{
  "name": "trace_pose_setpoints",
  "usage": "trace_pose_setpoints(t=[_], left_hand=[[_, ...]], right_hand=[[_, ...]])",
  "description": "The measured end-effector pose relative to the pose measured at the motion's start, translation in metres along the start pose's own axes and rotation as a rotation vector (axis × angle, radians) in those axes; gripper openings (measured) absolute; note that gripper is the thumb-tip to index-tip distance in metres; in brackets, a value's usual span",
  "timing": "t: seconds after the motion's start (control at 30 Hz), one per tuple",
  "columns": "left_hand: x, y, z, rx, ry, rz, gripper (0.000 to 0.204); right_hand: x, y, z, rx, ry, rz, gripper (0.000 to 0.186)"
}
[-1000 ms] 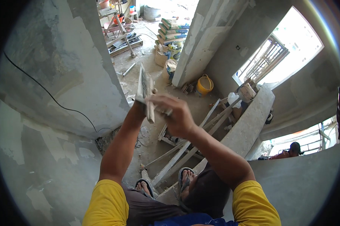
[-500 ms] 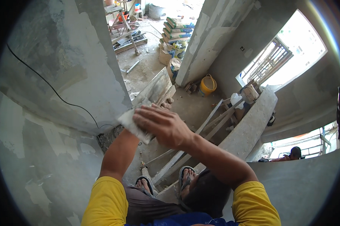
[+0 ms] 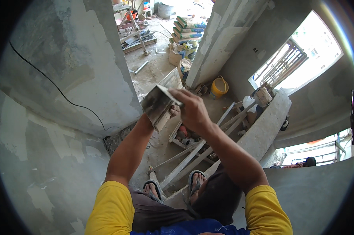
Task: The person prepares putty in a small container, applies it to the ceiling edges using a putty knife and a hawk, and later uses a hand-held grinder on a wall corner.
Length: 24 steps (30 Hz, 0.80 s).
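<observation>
A dark, smeared flat rectangular metal plate [image 3: 156, 102], looking like a plastering trowel, is tilted up in front of me. My left forearm runs up behind it. My left hand [image 3: 175, 111] is mostly hidden by the plate, with only bent fingers showing past its far-right side. My right hand [image 3: 193, 111] is closed, its fingers bent over a thin, pale-edged flat blade [image 3: 170, 94]. That blade is seen almost edge-on and meets the upper right edge of the dark plate. Whether a handle lies inside the right hand cannot be seen.
A long plank [image 3: 259, 129] and wooden bars [image 3: 186, 162] slant across the floor at right. A yellow bucket [image 3: 219, 87] stands by the far wall. Beyond the doorway are stacked bags [image 3: 188, 29]. A black cable [image 3: 59, 91] hangs on the left wall. A person [image 3: 308, 161] shows through the lower opening.
The right hand was spread flat over the pale plate; now it has moved right and curled round a thin blade. The left forearm has shifted right, and the plate has turned, showing its dark face.
</observation>
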<state>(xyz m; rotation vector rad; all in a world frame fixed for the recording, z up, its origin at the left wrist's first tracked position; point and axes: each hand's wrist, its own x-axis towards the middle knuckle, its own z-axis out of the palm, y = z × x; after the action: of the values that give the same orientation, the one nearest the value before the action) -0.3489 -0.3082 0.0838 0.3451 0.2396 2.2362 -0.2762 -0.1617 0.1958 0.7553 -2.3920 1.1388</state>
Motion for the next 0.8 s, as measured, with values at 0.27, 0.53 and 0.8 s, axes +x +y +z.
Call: trace_pose_setpoints(t=[0.27, 0.53, 0.8], left_hand=[[-0.001, 0.009, -0.001, -0.042, 0.058, -0.162, 0.051], [0.028, 0.025, 0.061, 0.68, 0.573, 0.168, 0.046], [0.038, 0.003, 0.051, 0.523, 0.672, 0.263, 0.035]], right_hand=[[0.004, 0.044, -0.007, -0.079, 0.244, -0.02, 0.033], [-0.011, 0.112, -0.072, 1.07, 0.568, 0.97, 0.024], [-0.011, 0.083, -0.04, 1.218, 0.111, 1.083, 0.03]])
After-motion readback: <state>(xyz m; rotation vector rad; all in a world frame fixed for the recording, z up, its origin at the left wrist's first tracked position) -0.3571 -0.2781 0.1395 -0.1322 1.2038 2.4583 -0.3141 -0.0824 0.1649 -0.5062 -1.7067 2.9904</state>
